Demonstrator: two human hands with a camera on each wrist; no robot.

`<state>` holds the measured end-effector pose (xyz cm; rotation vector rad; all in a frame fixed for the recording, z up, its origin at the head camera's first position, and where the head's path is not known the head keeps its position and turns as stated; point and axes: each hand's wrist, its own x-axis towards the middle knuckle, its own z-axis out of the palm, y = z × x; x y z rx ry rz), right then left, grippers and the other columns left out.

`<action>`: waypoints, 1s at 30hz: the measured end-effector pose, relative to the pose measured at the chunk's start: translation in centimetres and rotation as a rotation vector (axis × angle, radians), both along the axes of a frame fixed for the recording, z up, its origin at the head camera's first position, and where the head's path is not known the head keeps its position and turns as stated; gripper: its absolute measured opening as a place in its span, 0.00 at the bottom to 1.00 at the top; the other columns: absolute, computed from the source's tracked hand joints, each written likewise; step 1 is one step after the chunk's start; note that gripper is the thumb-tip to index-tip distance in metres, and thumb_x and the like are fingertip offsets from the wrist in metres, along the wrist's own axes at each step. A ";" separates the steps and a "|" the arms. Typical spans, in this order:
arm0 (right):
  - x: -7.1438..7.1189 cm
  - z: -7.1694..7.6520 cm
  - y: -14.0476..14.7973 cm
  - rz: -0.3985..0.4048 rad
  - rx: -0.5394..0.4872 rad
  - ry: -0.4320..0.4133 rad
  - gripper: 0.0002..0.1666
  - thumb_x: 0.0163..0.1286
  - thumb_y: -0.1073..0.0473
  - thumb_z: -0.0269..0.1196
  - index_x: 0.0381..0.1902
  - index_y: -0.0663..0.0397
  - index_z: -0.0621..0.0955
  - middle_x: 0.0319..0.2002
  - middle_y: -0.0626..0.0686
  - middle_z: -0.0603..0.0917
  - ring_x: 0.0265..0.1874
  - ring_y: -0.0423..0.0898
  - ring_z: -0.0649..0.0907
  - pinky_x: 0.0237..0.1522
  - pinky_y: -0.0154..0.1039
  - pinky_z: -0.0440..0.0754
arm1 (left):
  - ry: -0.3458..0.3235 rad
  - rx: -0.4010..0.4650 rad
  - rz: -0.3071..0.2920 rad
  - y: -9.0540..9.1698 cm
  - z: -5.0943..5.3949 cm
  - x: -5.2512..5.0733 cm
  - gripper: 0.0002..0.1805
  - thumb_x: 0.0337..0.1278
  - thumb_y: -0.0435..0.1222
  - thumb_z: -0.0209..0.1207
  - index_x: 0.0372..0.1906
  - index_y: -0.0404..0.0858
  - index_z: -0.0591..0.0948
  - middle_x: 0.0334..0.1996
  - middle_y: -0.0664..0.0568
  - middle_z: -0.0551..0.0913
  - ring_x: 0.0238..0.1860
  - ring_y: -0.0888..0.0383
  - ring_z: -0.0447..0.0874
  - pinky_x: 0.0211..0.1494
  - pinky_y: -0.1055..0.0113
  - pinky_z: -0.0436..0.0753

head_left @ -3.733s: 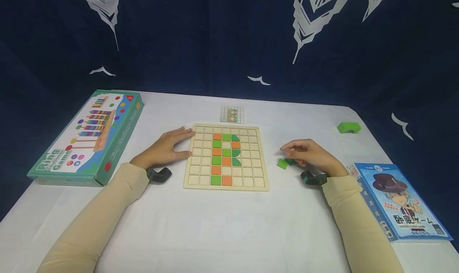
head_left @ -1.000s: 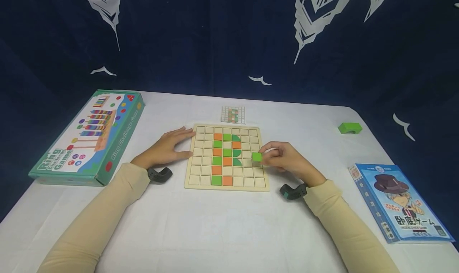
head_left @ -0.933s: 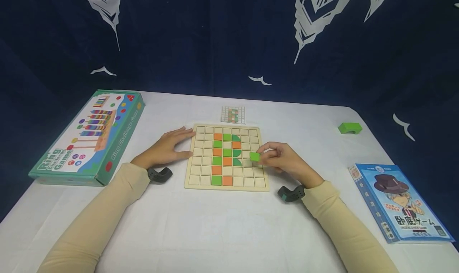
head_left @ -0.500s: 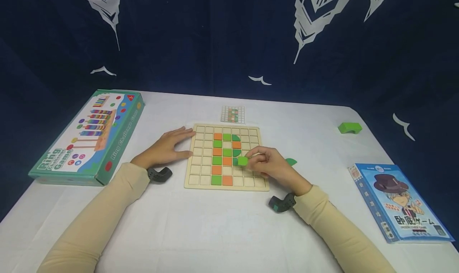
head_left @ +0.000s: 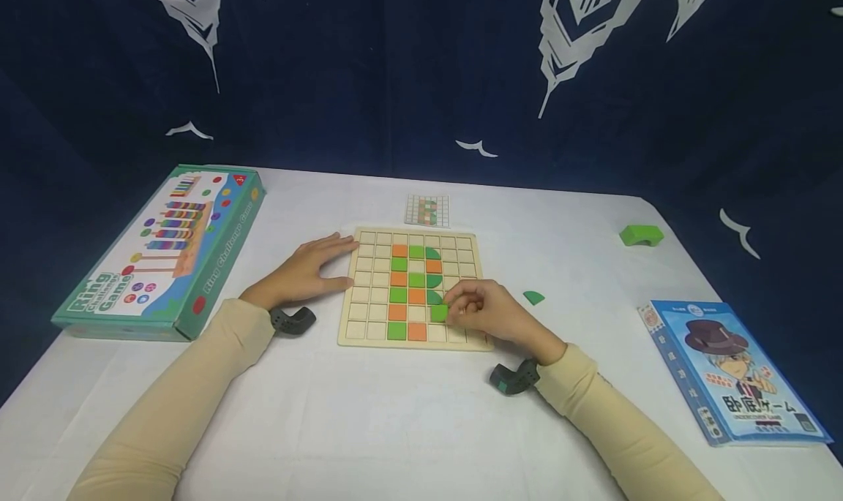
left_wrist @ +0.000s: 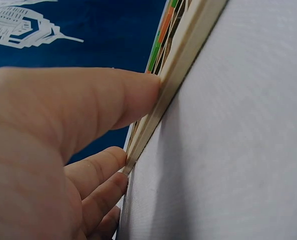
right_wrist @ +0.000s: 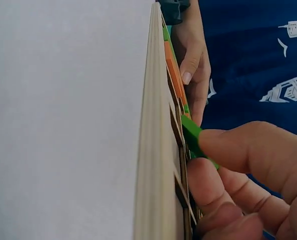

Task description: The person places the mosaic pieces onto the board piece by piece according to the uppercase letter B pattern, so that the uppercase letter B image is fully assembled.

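Observation:
A wooden grid board (head_left: 461,336) lies mid-table, with orange and green square tiles and dark green quarter-round tiles set in its cells. My right hand (head_left: 494,312) pinches a light green square tile (head_left: 438,313) between thumb and fingers, over a cell just below the lowest quarter-round tile (head_left: 433,298). In the right wrist view that green tile (right_wrist: 192,135) sits tilted at the board's cells. The thumb and fingertips of my left hand (head_left: 299,270) touch the board's left edge, fingers extended. One loose quarter-round tile (head_left: 534,297) rests on the cloth right of the board.
A small pattern card (head_left: 426,211) lies behind the board. The green ring game box (head_left: 158,252) stands at the left, a blue game box (head_left: 734,369) at the right. Toward the back right sits a green arch-shaped block (head_left: 642,235).
My right hand has picked up the light green square tile from the right of the board and carried it left over the grid, then lower. My left hand has stayed put.

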<state>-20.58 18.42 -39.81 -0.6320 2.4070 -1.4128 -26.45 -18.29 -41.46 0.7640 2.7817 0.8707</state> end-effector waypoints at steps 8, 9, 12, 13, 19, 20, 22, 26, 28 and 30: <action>0.3 0.0 -0.6 -0.009 0.065 0.066 0.13 0.64 0.72 0.74 0.46 0.67 0.87 0.30 0.48 0.84 0.24 0.39 0.73 0.25 0.29 0.68 | -0.010 -0.009 0.006 -0.1 0.1 0.0 0.43 0.72 0.47 0.65 0.85 0.38 0.65 0.86 0.41 0.59 0.88 0.39 0.45 0.87 0.36 0.43; 0.4 0.0 -0.7 -0.011 0.072 0.068 0.13 0.64 0.71 0.75 0.46 0.66 0.87 0.30 0.48 0.84 0.23 0.39 0.73 0.25 0.29 0.68 | -0.013 -0.008 0.009 -0.1 0.2 0.1 0.43 0.72 0.47 0.65 0.85 0.38 0.65 0.86 0.41 0.59 0.88 0.39 0.45 0.87 0.36 0.43; 0.4 0.1 -0.8 -0.021 0.088 0.065 0.13 0.64 0.70 0.75 0.47 0.66 0.88 0.29 0.48 0.82 0.23 0.40 0.72 0.24 0.29 0.67 | -0.018 -0.005 0.013 -0.1 0.2 0.2 0.43 0.72 0.47 0.65 0.85 0.38 0.65 0.86 0.41 0.58 0.88 0.39 0.45 0.86 0.35 0.43; 0.4 0.1 -0.8 -0.021 0.089 0.062 0.13 0.64 0.70 0.76 0.47 0.66 0.88 0.28 0.48 0.82 0.23 0.40 0.72 0.24 0.30 0.67 | -0.019 -0.004 0.014 -0.1 0.2 0.2 0.43 0.72 0.47 0.65 0.85 0.38 0.65 0.86 0.41 0.58 0.88 0.39 0.45 0.86 0.35 0.43; 0.4 0.0 -0.6 -0.013 0.096 0.053 0.13 0.65 0.70 0.75 0.47 0.66 0.88 0.27 0.47 0.81 0.23 0.40 0.72 0.24 0.30 0.67 | -0.020 -0.004 0.014 -0.1 0.2 0.1 0.43 0.71 0.46 0.65 0.85 0.38 0.65 0.86 0.42 0.58 0.88 0.40 0.45 0.87 0.36 0.43; 0.4 0.0 -0.6 -0.010 0.091 0.053 0.13 0.65 0.70 0.75 0.47 0.66 0.88 0.28 0.47 0.81 0.23 0.40 0.73 0.24 0.30 0.68 | -0.020 -0.005 0.014 -0.2 0.2 0.1 0.43 0.71 0.46 0.65 0.85 0.38 0.65 0.86 0.42 0.58 0.88 0.40 0.45 0.87 0.36 0.43; 0.3 0.0 -0.5 -0.007 0.075 0.038 0.13 0.65 0.70 0.75 0.47 0.66 0.88 0.28 0.47 0.81 0.24 0.40 0.73 0.26 0.30 0.70 | -0.018 -0.005 0.013 -0.2 0.1 0.1 0.43 0.72 0.47 0.65 0.85 0.38 0.65 0.86 0.42 0.58 0.88 0.40 0.45 0.87 0.35 0.43; 0.0 0.0 0.0 0.004 0.028 -0.027 0.13 0.67 0.69 0.74 0.49 0.66 0.88 0.30 0.48 0.81 0.25 0.40 0.74 0.27 0.29 0.71 | -0.018 -0.003 0.011 -0.1 0.0 0.0 0.43 0.72 0.47 0.65 0.85 0.38 0.65 0.86 0.42 0.59 0.88 0.40 0.45 0.86 0.35 0.43; -0.1 0.1 0.4 0.008 0.001 -0.070 0.13 0.68 0.69 0.73 0.50 0.66 0.88 0.31 0.49 0.81 0.24 0.39 0.74 0.26 0.29 0.72 | -0.019 -0.001 0.009 -0.1 0.1 0.0 0.43 0.72 0.47 0.65 0.85 0.39 0.65 0.86 0.42 0.58 0.88 0.40 0.45 0.86 0.35 0.43; -0.3 0.3 0.8 0.015 -0.020 -0.102 0.13 0.70 0.68 0.71 0.51 0.67 0.88 0.32 0.49 0.81 0.23 0.39 0.73 0.24 0.29 0.72 | -0.019 -0.003 0.008 -0.1 0.0 0.0 0.43 0.72 0.47 0.65 0.85 0.39 0.65 0.86 0.42 0.58 0.88 0.40 0.45 0.86 0.35 0.43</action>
